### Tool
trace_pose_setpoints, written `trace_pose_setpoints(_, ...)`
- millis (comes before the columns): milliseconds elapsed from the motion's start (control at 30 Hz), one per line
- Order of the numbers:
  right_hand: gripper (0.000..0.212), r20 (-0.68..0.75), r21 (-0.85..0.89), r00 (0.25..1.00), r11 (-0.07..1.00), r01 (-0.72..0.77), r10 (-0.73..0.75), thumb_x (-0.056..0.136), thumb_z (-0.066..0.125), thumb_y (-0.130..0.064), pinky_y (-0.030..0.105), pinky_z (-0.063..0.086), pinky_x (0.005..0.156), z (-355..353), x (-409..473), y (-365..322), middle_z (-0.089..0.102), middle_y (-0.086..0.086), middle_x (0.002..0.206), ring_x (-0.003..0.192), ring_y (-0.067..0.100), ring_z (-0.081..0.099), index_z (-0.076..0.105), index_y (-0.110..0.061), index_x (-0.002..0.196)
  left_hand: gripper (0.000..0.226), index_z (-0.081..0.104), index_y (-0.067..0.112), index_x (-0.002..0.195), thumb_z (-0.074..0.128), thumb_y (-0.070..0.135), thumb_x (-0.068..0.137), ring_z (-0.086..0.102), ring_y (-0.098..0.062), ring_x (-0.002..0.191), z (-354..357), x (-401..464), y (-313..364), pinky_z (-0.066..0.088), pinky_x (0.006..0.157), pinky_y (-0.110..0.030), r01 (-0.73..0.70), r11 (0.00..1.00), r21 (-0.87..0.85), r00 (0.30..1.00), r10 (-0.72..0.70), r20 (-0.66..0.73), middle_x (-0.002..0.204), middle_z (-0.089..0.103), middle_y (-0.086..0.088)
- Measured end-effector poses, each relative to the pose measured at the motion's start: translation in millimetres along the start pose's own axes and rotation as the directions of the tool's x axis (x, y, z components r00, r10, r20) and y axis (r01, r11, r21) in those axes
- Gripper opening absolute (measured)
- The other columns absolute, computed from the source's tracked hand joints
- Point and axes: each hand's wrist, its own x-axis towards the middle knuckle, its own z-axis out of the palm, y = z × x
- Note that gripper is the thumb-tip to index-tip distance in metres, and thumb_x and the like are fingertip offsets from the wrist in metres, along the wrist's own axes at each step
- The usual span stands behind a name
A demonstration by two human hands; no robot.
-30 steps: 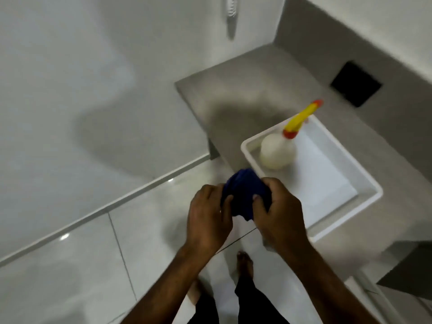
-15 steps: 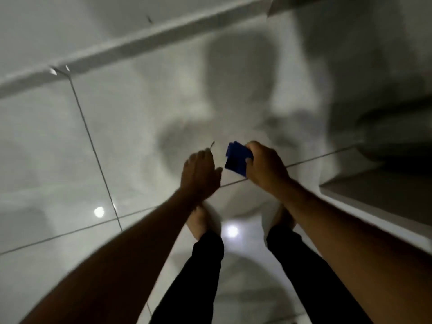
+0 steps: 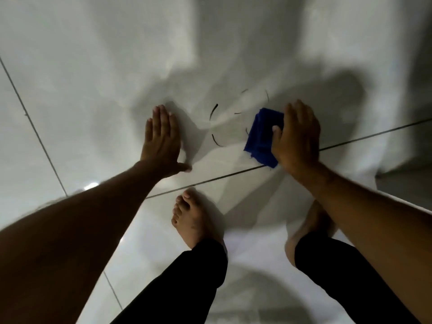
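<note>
My right hand presses the cloth, fingers straight. Left of it, my left hand rests flat, empty.

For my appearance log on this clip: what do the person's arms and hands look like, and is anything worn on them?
The left forearm and right forearm are bare to the frame edge, with no sleeve in view. The left hand and right hand are ungloved; no ring, watch or wristband shows. Lower down are black trousers and bare feet.

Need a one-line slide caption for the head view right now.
Right hand presses blue cloth onto floor tile; left hand flat beside stray hairs.
</note>
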Motion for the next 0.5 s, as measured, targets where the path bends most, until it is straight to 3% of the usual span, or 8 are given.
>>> trace_pose_setpoints(67,0.068,0.099,-0.013,0.995,1.0,0.017,-0.015,0.097,0.048,-0.033,0.056,0.016,0.119,22.7,-20.9,-3.5,0.018,0.027,0.159,0.146,0.046,0.013,0.02,-0.001,0.15,0.169,-0.022,-0.004,0.145,0.085,0.071,0.037,-0.023,-0.046,0.144,-5.9,10.7,-4.1,-0.011,0.116,-0.054,0.009,1.0,-0.021,0.999,-0.008,0.053,0.155,-0.021,-0.034)
trace_pose_setpoints(133,0.076,0.139,-0.043,0.99,0.998,0.036,-0.03,0.097,0.043,-0.04,0.06,0.012,0.119,45.2,-43.9,-6.3,0.008,0.031,0.159,0.146,0.05,0.005,0.01,0.002,0.152,0.177,-0.031,-0.001,0.142,0.083,0.076,0.03,-0.033,-0.044,0.14,-9.1,20.3,-8.1,-0.019,0.113,-0.051,0.005,0.999,-0.049,0.994,0.0,0.11,0.153,-0.031,-0.031)
trace_pose_setpoints(233,0.079,0.073,-0.014,0.997,1.0,0.012,-0.011,0.096,0.036,-0.045,0.064,0.013,0.117,56.5,-28.5,-13.1,0.007,0.035,0.158,0.145,0.053,0.004,0.009,0.005,0.151,0.181,-0.04,0.003,0.137,0.079,0.08,0.025,-0.049,-0.039,0.129,-8.6,29.8,-12.3,-0.032,0.103,-0.046,0.005,0.995,-0.097,0.987,0.011,0.163,0.145,-0.045,-0.026)
trace_pose_setpoints(333,0.075,-0.056,0.029,0.998,1.0,0.005,-0.003,0.097,0.03,-0.047,0.062,0.011,0.117,48.8,53.8,-39.6,0.009,0.033,0.158,0.146,0.052,0.005,0.009,0.0,0.152,0.183,-0.042,0.004,0.137,0.076,0.083,0.022,-0.053,-0.037,0.127,-5.8,33.4,-17.7,-0.037,0.101,-0.044,0.003,0.993,-0.119,0.983,0.019,0.181,0.137,-0.055,-0.02)
trace_pose_setpoints(433,0.073,-0.167,-0.028,0.978,0.992,0.123,-0.126,0.097,0.029,-0.051,0.058,0.009,0.118,54.2,70.6,-43.9,0.009,0.028,0.16,0.147,0.048,0.004,0.009,-0.011,0.155,0.183,-0.042,0.006,0.137,0.074,0.085,0.021,-0.049,-0.037,0.131,-4.2,34.2,-18.3,-0.042,0.1,-0.041,-0.015,0.992,-0.125,0.982,0.039,0.185,0.134,-0.061,-0.016)
trace_pose_setpoints(500,0.076,-0.065,-0.132,0.926,0.922,0.363,-0.373,0.096,0.035,-0.052,0.058,0.009,0.119,64.9,17.2,-16.4,0.008,0.027,0.161,0.148,0.048,0.003,0.008,-0.014,0.155,0.182,-0.042,0.005,0.137,0.076,0.084,0.023,-0.049,-0.038,0.131,-7.9,32.9,-18.0,-0.04,0.101,-0.043,-0.001,0.991,-0.136,0.98,0.028,0.196,0.134,-0.06,-0.017)
